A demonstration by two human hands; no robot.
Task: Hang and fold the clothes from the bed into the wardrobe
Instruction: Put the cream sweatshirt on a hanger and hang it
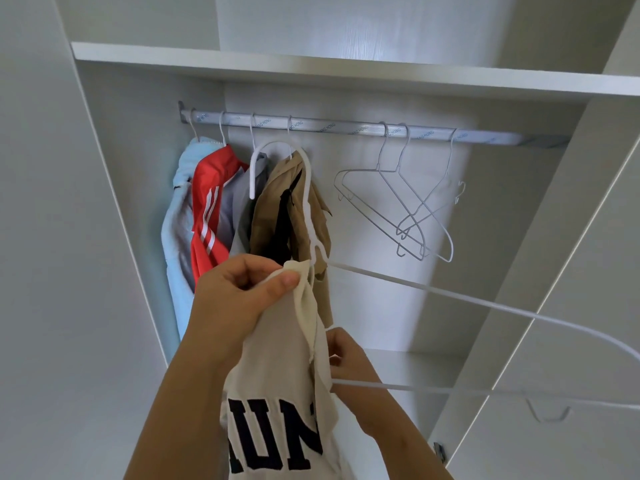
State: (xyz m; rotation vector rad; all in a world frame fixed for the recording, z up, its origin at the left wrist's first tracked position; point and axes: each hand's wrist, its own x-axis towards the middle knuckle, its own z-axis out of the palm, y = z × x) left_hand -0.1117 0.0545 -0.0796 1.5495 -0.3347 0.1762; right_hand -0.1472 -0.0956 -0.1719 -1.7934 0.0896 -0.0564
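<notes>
A cream shirt (273,393) with large dark letters hangs in front of me. My left hand (239,296) pinches its upper edge between thumb and fingers. My right hand (349,372) grips the shirt's edge together with the lower bar of a white hanger (485,303). The hanger's hook (273,157) curves up toward the metal rail (346,128) inside the wardrobe. One hanger arm sticks out to the right, bare; the other end is tucked in the shirt.
On the rail's left hang a light blue garment (176,237), a red one with white stripes (207,209), a grey one (239,202) and a tan one (277,209). Three empty wire hangers (405,202) hang at the right. A shelf (346,69) runs above.
</notes>
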